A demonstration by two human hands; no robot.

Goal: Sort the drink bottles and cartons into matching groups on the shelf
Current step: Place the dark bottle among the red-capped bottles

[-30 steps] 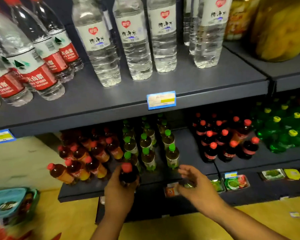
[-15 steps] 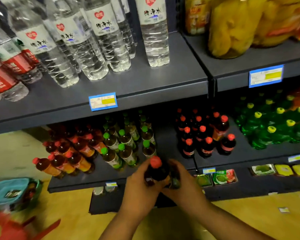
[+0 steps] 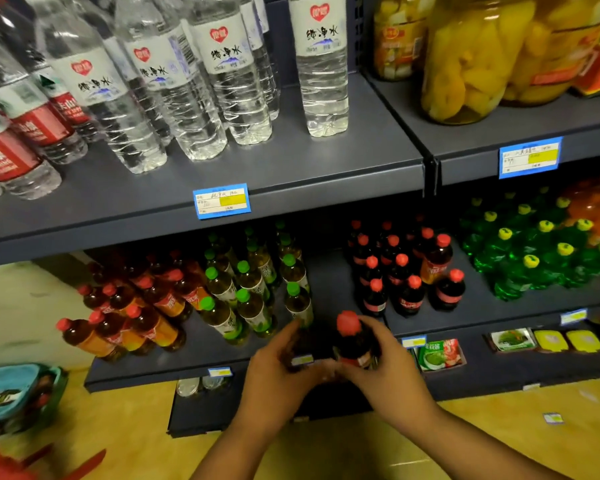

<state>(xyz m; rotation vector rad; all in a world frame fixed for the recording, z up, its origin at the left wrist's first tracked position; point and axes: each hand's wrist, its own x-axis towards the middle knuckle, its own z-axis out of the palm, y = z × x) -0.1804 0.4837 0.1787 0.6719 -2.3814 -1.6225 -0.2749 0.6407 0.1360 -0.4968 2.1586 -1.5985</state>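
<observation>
1. The right hand point(image 3: 385, 368) has its fingers curled round a dark cola bottle point(image 3: 350, 341) with a red cap. It holds the bottle upright just in front of the lower shelf point(image 3: 430, 323), between the green-capped tea and the colas.
2. The left hand point(image 3: 278, 375) sits close against the bottle's left side with its fingers bent. I cannot tell whether it grips the bottle or only steadies it.
3. Sorting looks well advanced, as the lower shelf already reads as blocks by kind.
4. Still to do, as I judge it: this bottle belongs with the cola group point(image 3: 395, 282). One amber bottle with an orange label point(image 3: 435, 261) stands among the colas and seems to match the amber group at the left instead. A teal basket point(image 3: 14, 393) on the floor holds more items, too blurred to name.
5. Counts, as far as caps show:
   - colas on the shelf: about ten;
   - green-capped tea bottles point(image 3: 222, 289): at least nine;
   - red-capped amber tea bottles point(image 3: 142, 323): roughly ten, the rear ones dim;
   - green bottles with yellow caps point(image 3: 534, 258): about ten.
6. On the upper shelf stand about five heart-label water bottles point(image 3: 219, 81) and several red-label ones, partly cut off by the frame.
</observation>
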